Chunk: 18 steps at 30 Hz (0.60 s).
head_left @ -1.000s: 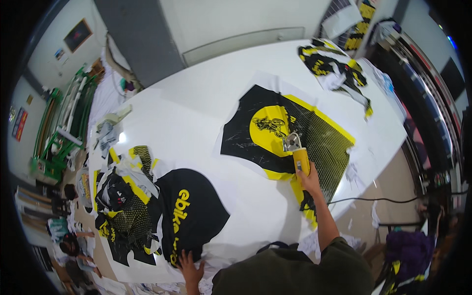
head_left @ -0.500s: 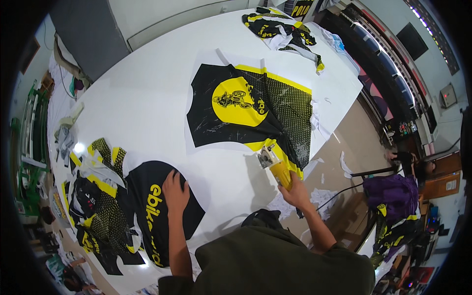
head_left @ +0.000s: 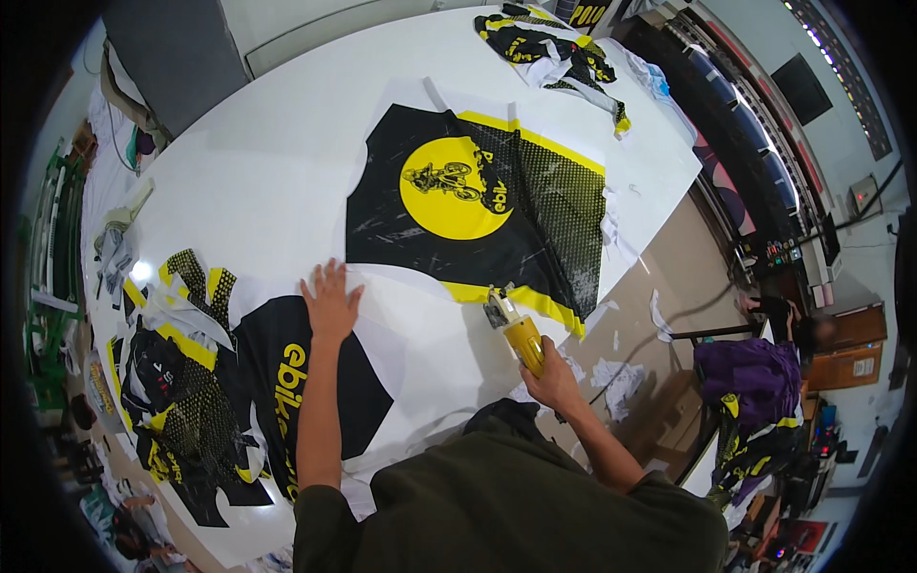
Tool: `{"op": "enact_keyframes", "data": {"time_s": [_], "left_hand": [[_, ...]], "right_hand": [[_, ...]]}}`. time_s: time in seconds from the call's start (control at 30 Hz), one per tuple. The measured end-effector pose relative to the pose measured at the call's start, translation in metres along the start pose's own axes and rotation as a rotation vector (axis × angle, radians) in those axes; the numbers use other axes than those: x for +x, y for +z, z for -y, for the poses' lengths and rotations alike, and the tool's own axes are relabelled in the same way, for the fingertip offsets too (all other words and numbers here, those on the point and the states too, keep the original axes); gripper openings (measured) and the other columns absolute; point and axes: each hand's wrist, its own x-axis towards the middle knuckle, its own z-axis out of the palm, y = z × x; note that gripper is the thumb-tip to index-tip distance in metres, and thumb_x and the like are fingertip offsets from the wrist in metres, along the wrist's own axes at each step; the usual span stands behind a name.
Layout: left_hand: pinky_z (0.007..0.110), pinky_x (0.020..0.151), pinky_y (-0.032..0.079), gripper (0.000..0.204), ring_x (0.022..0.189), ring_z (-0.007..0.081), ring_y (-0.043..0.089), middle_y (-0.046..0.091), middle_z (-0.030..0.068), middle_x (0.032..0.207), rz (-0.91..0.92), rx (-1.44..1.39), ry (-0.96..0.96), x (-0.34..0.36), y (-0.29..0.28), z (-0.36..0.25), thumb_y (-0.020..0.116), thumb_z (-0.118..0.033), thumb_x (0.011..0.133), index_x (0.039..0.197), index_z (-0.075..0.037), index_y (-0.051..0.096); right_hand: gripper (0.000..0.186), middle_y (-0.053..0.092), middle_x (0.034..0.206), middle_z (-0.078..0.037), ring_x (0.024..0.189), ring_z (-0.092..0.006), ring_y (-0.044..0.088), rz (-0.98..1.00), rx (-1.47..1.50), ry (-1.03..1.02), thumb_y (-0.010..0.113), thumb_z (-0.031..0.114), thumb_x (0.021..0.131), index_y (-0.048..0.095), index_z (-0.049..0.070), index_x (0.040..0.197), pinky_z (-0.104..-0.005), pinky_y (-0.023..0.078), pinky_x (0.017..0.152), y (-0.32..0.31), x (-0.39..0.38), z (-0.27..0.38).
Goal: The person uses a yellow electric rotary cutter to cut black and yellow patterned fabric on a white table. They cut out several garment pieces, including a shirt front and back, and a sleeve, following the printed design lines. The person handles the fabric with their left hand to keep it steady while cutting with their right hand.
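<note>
My right hand [head_left: 556, 384] grips a yellow handheld electric fabric cutter [head_left: 522, 340]. Its metal cutting head is at the yellow lower edge of a printed black fabric sheet [head_left: 392, 224], which has a yellow disc with a rider motif and a dotted side panel. Whether the blade touches the cloth I cannot tell. My left hand [head_left: 331, 304], fingers spread, rests at the top edge of a black cut piece with yellow lettering [head_left: 358, 401], beside the white margin left of the sheet.
Cut black, yellow and white pieces [head_left: 196, 420] are heaped on the left of the white table [head_left: 239, 181]. Another heap [head_left: 549, 53] sits at the far end. White scraps [head_left: 616, 382] litter the floor at right, near purple cloth [head_left: 750, 377]. A person [head_left: 812, 329] is at far right.
My left hand has moved up off the lettered black piece toward the printed sheet, fingers spreading. The cutter has shifted slightly left and down; the sheet's lower yellow edge lies flatter and farther left.
</note>
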Motion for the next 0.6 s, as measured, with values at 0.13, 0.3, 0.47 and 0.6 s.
{"op": "enact_keyframes", "data": {"time_s": [0.13,0.3,0.47,0.6], "left_hand": [[0.071,0.121,0.021,0.064,0.153,0.0395,0.033,0.041,0.0133,0.164,0.030,0.024,-0.078,0.003,-0.003,0.014,0.053,-0.050,0.105,0.152,-0.007,0.050],[0.070,0.122,0.020,0.066,0.154,0.0393,0.032,0.038,0.0157,0.166,-0.010,-0.005,-0.080,-0.013,-0.002,0.014,0.053,-0.049,0.105,0.155,-0.006,0.047],[0.068,0.123,0.017,0.069,0.156,0.0388,0.029,0.035,0.0169,0.167,0.026,-0.043,-0.088,-0.033,-0.008,0.011,0.053,-0.048,0.105,0.157,-0.003,0.044],[0.068,0.124,0.015,0.070,0.157,0.0395,0.027,0.034,0.0186,0.168,0.028,-0.085,-0.134,-0.053,-0.022,0.000,0.053,-0.048,0.105,0.158,-0.002,0.042]], "right_hand": [[0.072,0.067,0.114,-0.038,0.102,-0.0553,0.067,0.016,-0.007,-0.070,0.071,0.030,0.091,0.037,-0.002,0.147,-0.0567,0.054,0.088,0.012,-0.006,-0.005],[0.072,0.064,0.120,-0.037,0.104,-0.0544,0.066,0.085,0.000,-0.089,0.070,0.029,0.093,0.038,-0.004,0.147,-0.0555,0.054,0.089,0.022,-0.016,0.014],[0.073,0.064,0.123,-0.038,0.106,-0.0545,0.066,0.097,-0.015,-0.105,0.069,0.030,0.094,0.036,-0.007,0.147,-0.0550,0.054,0.092,0.031,-0.011,0.036],[0.073,0.063,0.121,-0.040,0.105,-0.0556,0.066,0.098,0.018,-0.086,0.070,0.028,0.094,0.035,-0.007,0.147,-0.0555,0.055,0.090,0.036,0.000,0.053]]}}
